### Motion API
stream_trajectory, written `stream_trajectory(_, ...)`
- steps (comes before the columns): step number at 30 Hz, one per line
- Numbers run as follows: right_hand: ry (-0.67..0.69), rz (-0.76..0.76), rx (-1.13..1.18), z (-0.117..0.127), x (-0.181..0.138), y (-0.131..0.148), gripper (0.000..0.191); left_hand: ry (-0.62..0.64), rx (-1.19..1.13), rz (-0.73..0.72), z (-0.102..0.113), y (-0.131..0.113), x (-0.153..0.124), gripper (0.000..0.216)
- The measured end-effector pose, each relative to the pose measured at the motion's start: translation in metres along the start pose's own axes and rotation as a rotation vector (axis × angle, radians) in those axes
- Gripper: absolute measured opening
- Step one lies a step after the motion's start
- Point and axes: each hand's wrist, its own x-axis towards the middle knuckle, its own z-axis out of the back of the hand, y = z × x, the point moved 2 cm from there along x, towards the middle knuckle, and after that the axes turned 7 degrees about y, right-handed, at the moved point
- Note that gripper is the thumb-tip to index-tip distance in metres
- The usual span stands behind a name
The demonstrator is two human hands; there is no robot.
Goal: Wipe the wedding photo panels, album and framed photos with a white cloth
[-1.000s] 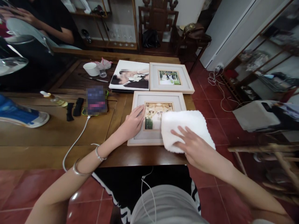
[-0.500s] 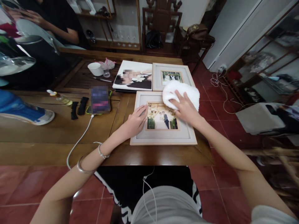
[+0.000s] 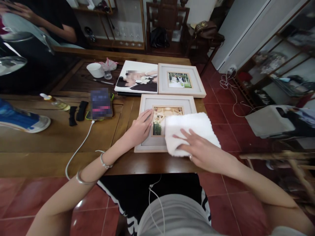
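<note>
In the head view, the nearer picture frame (image 3: 157,141) lies flat on the surface (image 3: 98,160), close to the near edge, longer from left to right than from front to back. The left hand (image 3: 142,127) rests on its left border, fingers extended and close together, laid along the rim rather than closed around it, the tips reaching the left edge of the mounted photo (image 3: 157,123). The right hand (image 3: 199,149) is over the white cloth (image 3: 189,123), fingers spread on top; whether the thumb pinches a fold below, so whether this grip is clamped, I cannot tell. The key relation: the cloth covers the frame's right side and the photo's right part, its long axis roughly left to right, overhanging the right border. The right hand is directly on it; the left is across the photo, nearer the uncovered part. Just beyond, the second frame (image 3: 163,80) and the photo panel (image 3: 137,88) lie side by side, bounding the far side; whether the frames touch is unclear. Left of the left hand are a blurred phone-like device (image 3: 100,105) with a white cable (image 3: 78,144), black straps (image 3: 82,110) and a dropper bottle (image 3: 59,104), all clear of the cloth.
</note>
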Motion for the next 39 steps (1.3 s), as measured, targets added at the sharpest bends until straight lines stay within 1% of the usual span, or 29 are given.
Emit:
stream_trajectory(3,0.023,0.092,0.075,0.002,-0.011,0.023,0.063,0.008,0.011,-0.002,0.0,0.0,0.0,0.051)
stream_trajectory(5,-0.007,0.114,0.089,-0.003,-0.005,0.025,0.065,0.019,0.015,-0.005,0.001,0.001,0.0,0.051)
stream_trajectory(6,-0.036,0.101,0.084,-0.008,0.0,0.021,0.064,0.023,0.016,-0.006,0.001,0.001,0.0,0.051)
stream_trajectory(8,-0.125,0.032,0.051,-0.016,0.015,0.004,0.06,0.026,0.018,-0.006,0.0,0.001,0.0,0.051)
stream_trajectory(10,-0.248,-0.062,0.008,-0.019,0.032,-0.023,0.057,0.029,0.019,-0.005,0.0,0.0,0.0,0.051)
stream_trajectory(12,-0.37,-0.147,-0.032,-0.015,0.048,-0.053,0.056,0.03,0.02,-0.003,0.0,0.0,0.0,0.05)
stream_trajectory(14,-0.449,-0.208,-0.062,-0.003,0.065,-0.081,0.059,0.031,0.019,-0.001,-0.001,0.001,-0.001,0.049)
stream_trajectory(16,-0.468,-0.24,-0.089,0.011,0.083,-0.104,0.062,0.032,0.015,-0.001,-0.001,0.002,-0.001,0.049)
stream_trajectory(17,-0.455,-0.242,-0.101,0.016,0.092,-0.112,0.062,0.032,0.012,0.0,-0.001,0.002,-0.001,0.05)
stream_trajectory(20,-0.381,-0.219,-0.134,0.024,0.108,-0.119,0.06,0.027,0.002,0.007,-0.001,0.003,-0.001,0.051)
stream_trajectory(22,-0.322,-0.191,-0.14,0.02,0.107,-0.11,0.057,0.017,0.0,0.014,-0.001,0.002,-0.001,0.051)
stream_trajectory(24,-0.258,-0.158,-0.13,0.012,0.096,-0.094,0.055,0.007,0.006,0.021,-0.002,0.001,-0.001,0.051)
stream_trajectory(28,-0.122,-0.059,-0.044,0.0,0.051,-0.048,0.054,0.005,0.011,0.028,-0.001,-0.001,-0.001,0.053)
stream_trajectory(31,-0.033,0.045,0.057,0.0,0.014,-0.013,0.055,0.01,0.001,0.028,-0.001,-0.003,-0.001,0.052)
stream_trajectory(33,0.006,0.116,0.104,0.001,-0.002,0.007,0.058,0.008,-0.001,0.027,-0.001,-0.002,-0.001,0.052)
stream_trajectory(36,0.008,0.188,0.136,-0.003,-0.006,0.024,0.059,0.003,-0.002,0.019,-0.001,-0.001,-0.002,0.052)
stream_trajectory(37,-0.011,0.189,0.136,-0.006,-0.003,0.024,0.059,0.004,-0.002,0.014,-0.002,0.0,-0.002,0.052)
stream_trajectory(39,-0.069,0.147,0.12,-0.012,0.01,0.016,0.059,0.013,-0.001,0.006,-0.002,0.001,-0.001,0.052)
